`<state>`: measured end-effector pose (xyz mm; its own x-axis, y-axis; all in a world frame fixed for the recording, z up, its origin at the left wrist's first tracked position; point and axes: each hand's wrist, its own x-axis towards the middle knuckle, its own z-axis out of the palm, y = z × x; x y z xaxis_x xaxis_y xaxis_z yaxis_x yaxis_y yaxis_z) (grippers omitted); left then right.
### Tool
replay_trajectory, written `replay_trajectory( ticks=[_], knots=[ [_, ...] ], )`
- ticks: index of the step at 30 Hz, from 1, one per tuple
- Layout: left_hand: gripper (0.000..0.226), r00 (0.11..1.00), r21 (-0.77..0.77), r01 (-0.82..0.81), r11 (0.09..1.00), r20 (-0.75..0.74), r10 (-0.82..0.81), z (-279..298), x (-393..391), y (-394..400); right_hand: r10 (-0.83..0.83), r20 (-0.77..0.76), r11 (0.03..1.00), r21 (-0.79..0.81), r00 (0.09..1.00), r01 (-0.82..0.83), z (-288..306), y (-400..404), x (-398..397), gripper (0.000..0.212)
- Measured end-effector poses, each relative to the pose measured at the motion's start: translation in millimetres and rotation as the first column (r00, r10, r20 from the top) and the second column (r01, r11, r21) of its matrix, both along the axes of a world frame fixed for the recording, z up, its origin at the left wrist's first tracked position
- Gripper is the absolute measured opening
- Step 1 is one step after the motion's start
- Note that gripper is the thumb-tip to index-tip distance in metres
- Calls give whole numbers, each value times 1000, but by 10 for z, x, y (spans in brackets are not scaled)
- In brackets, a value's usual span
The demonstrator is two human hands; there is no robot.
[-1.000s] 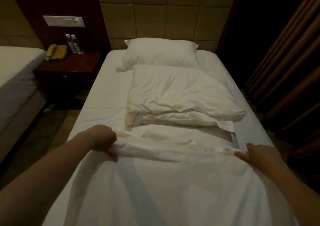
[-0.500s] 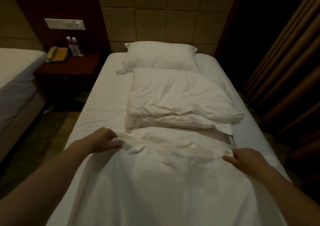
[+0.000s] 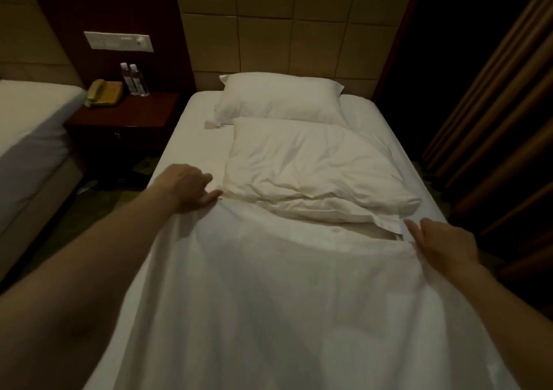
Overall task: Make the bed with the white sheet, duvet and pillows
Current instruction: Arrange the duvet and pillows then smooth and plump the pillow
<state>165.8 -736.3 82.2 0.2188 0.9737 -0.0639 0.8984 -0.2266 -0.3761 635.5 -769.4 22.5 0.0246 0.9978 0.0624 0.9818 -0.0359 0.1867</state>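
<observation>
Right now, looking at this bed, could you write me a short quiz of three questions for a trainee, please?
1. True or false: the folded duvet lies against the pillow.
2. What stands on the nightstand beside the telephone? A) a lamp B) two water bottles C) a kettle
3. Fill in: the left hand and the right hand both lie at the far edge of the white ____.

Key: 1 true; 2 B; 3 sheet.
</observation>
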Motion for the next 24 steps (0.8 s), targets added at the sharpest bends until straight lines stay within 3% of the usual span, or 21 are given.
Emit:
replay_trajectory(
  ticks=[2, 3, 5, 7, 8, 11, 14, 16, 18, 20, 22, 24],
  knots=[
    [54, 991, -10, -104, 995, -91, 102, -230, 215, -64, 18, 23, 995, -94, 1000, -16, -145, -88, -34, 52],
    [54, 993, -19, -100, 995, -66, 99, -392, 350, -130, 30, 48, 989, -149, 998, -23, -256, -153, -75, 56],
    [50, 983, -8, 56, 998, 178, -53, -753, 766, -371, 70, 104, 974, -220, 992, -46, -462, -297, -166, 62],
    [47, 877, 26, 259, 965, 413, -247, -1039, 1267, -770, 89, 130, 971, -232, 987, -57, -618, -379, -243, 61],
    [47, 843, 28, 318, 948, 448, -296, -1147, 1491, -941, 72, 127, 973, -228, 989, -42, -642, -380, -268, 60],
    [77, 867, -66, 306, 950, 432, -250, -1297, 1914, -1208, 2, 83, 985, -173, 997, 12, -541, -256, -231, 59],
    [98, 935, -180, 160, 971, 343, -90, -1282, 1866, -1018, -19, -190, 968, -249, 982, -30, -445, -198, -242, 58],
    [96, 950, -185, 134, 974, 305, -73, -1274, 1781, -874, 16, -317, 932, -339, 948, -129, -413, -281, -394, 60],
    [69, 937, -179, 178, 968, 332, -111, -1345, 1687, -780, 100, -346, 889, -390, 933, -239, -438, -375, -542, 60],
    [41, 896, 43, 288, 957, 340, -285, -1295, 1598, -696, 229, -292, 893, -317, 929, -320, -400, -385, -585, 56],
    [45, 872, 321, 316, 893, 273, -407, -1161, 1565, -474, 338, -179, 925, -116, 924, -361, -274, -245, -524, 53],
    [47, 856, 447, 298, 843, 266, -443, -948, 1562, -241, 336, -152, 939, 136, 929, -317, -163, -86, -420, 56]
  ],
)
